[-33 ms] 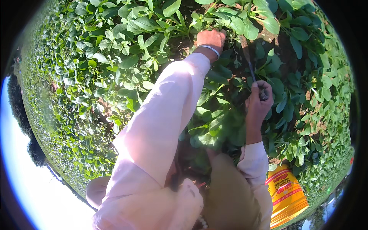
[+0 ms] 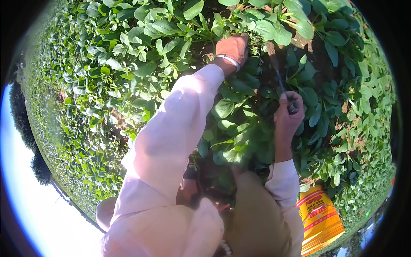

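Note:
My left hand (image 2: 231,48), with a pale bracelet at the wrist, reaches down among the leafy green plants (image 2: 265,29) at the top middle. Its fingers curl away from view, and leaves partly cover them. A fine-leaved sprig (image 2: 255,43) stands right beside its knuckles; whether the fingers grip it is hidden. To the right, my right hand (image 2: 289,109) is closed round the dark handle of a small hand weeding tool (image 2: 279,78). The tool has a thin metal shank and a narrow, rusty brown blade, which points away from me at the soil, just right of the sprig.
Broad-leaved plants (image 2: 85,128) cover the ground on both sides, with brown soil (image 2: 299,43) between some. A yellow and red container (image 2: 320,218) stands at the lower right. My knee (image 2: 257,210) is at the bottom middle. Dark trees (image 2: 21,111) rise at the far left.
My left hand has shifted slightly left and toward me, and its sleeved forearm has swung left. The right hand and the weeding tool have barely moved.

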{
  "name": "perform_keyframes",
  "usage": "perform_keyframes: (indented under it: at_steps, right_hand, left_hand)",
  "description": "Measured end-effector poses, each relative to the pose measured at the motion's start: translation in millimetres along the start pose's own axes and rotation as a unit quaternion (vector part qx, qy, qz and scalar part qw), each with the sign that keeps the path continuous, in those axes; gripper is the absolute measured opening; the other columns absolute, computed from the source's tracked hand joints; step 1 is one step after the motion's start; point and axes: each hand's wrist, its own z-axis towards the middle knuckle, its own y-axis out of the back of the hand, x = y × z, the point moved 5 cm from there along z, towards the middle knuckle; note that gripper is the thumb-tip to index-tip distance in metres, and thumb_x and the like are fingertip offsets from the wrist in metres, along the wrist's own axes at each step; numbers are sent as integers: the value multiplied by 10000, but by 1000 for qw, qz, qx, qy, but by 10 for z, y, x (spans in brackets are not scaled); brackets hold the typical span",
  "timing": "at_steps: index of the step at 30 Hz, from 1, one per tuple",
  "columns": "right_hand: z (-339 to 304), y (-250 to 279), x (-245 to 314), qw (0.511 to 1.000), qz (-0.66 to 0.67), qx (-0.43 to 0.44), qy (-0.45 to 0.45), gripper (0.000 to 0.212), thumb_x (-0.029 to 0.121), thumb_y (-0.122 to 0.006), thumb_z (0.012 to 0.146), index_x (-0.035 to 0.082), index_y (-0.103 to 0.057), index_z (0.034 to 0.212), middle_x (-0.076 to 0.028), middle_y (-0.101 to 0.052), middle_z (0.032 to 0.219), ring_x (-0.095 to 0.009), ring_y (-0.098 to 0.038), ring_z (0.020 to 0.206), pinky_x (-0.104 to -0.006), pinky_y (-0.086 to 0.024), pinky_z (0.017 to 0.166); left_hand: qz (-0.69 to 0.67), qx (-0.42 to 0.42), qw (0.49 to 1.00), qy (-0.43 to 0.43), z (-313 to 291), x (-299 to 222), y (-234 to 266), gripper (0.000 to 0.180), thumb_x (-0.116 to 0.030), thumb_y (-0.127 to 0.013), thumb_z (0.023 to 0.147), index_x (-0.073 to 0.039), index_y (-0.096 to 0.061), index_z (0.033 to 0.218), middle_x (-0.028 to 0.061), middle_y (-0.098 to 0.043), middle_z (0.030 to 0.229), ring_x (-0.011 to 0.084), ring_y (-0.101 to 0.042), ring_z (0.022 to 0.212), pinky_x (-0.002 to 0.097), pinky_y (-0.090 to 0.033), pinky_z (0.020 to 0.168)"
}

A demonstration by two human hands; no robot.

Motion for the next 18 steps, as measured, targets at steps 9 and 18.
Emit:
perform_keyframes:
  at_steps: [9,18]
  right_hand:
    - [50,-970,281,947,-179,207,168,158,41,-654,792,57,-532,891,-118,-540,605,-269,-590,543,-330,-436,527]
    - [113,-943,157,976,-147,80,141,116,61,-637,825,39,-555,903,-106,-582,627,-203,-580,542,-306,-447,551]
  left_hand:
    - [-577,-354,729,103,-936,702,1183,206,-261,-620,903,-58,-622,868,13,-604,686,85,-513,545,208,-360,447]
    - [-327,-307,877,175,-581,1112,1182,288,-275,-600,853,1,-665,902,109,-601,624,212,-544,590,350,-423,593]
